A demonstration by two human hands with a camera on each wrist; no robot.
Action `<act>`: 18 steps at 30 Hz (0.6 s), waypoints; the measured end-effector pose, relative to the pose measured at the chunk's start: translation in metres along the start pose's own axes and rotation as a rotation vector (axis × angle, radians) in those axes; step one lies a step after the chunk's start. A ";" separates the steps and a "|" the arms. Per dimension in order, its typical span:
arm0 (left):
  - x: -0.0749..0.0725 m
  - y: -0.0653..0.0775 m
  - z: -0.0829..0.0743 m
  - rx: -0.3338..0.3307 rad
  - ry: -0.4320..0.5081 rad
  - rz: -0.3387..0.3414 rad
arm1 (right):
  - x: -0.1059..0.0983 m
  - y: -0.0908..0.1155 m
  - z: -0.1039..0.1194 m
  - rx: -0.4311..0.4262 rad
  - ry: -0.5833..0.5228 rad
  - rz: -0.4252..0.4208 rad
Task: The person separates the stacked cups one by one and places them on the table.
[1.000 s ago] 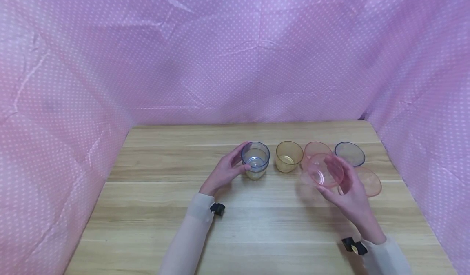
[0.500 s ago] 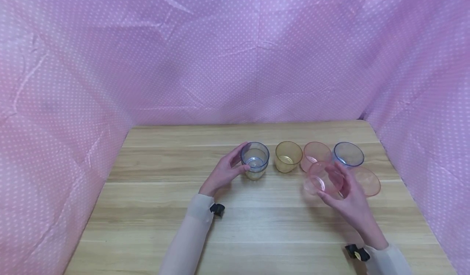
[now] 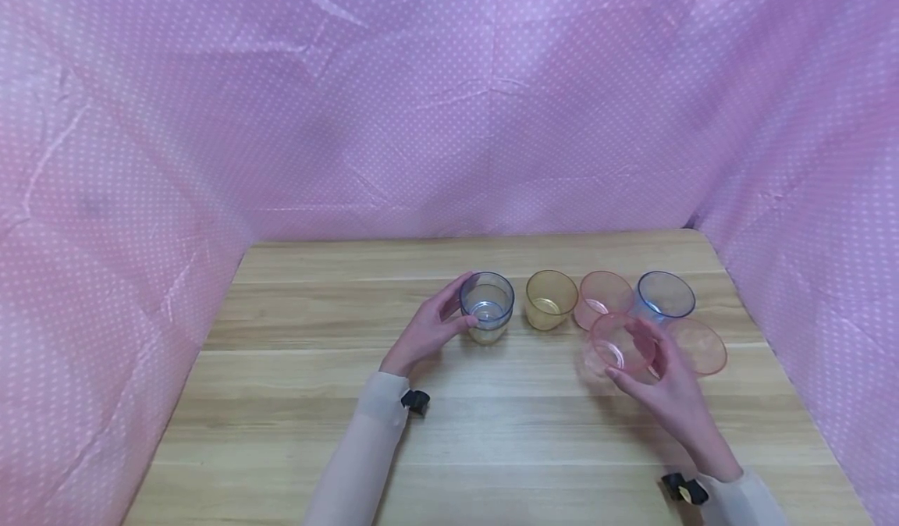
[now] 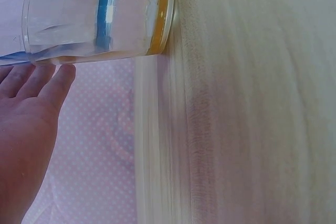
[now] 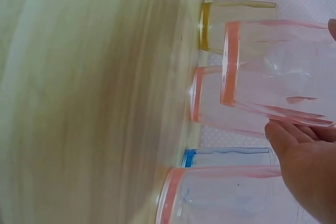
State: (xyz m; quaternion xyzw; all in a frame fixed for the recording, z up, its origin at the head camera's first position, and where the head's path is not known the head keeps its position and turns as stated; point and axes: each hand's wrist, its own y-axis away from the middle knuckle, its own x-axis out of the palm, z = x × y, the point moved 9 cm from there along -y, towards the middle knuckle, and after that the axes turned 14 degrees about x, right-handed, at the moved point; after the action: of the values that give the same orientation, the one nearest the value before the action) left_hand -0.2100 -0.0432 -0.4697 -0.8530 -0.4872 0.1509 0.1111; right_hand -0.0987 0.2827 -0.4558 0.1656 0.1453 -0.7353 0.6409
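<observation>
My left hand [image 3: 428,327] holds a clear blue-rimmed cup [image 3: 487,288], fingers on its far side and thumb on the near side. This cup sits nested in a yellow-tinted cup [image 3: 487,339], whose base stands on the table. From the left wrist, the blue base band [image 4: 105,11] shows inside, above the yellow band [image 4: 160,14]. My right hand [image 3: 670,385] grips a clear pink cup [image 3: 607,346] between thumb and fingers. In the right wrist view this pink cup [image 5: 278,72] is held upright, its base raised off the tabletop.
Behind the held cup stand a yellow cup [image 3: 551,300], another pink cup [image 3: 597,296] and a blue cup [image 3: 666,296] in a row. A third pink cup [image 3: 705,346] is partly hidden by my right hand. Pink dotted cloth [image 3: 435,120] surrounds the wooden table [image 3: 421,463].
My right hand has brought the pink cup lower and nearer to me, uncovering more of the pink cup and blue cup behind. The left hand keeps its hold on the nested cups.
</observation>
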 end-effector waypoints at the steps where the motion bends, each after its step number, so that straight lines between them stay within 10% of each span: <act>1: 0.000 0.000 0.000 0.001 0.002 -0.001 | 0.000 0.000 -0.001 0.001 0.007 -0.004; 18: 0.000 0.000 0.000 0.012 -0.005 0.001 | 0.000 0.003 -0.006 -0.016 0.015 -0.007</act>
State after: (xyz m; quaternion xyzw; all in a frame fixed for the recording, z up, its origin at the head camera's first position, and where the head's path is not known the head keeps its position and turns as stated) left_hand -0.2100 -0.0431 -0.4702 -0.8522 -0.4859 0.1562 0.1148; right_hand -0.0958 0.2847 -0.4617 0.1655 0.1567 -0.7351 0.6385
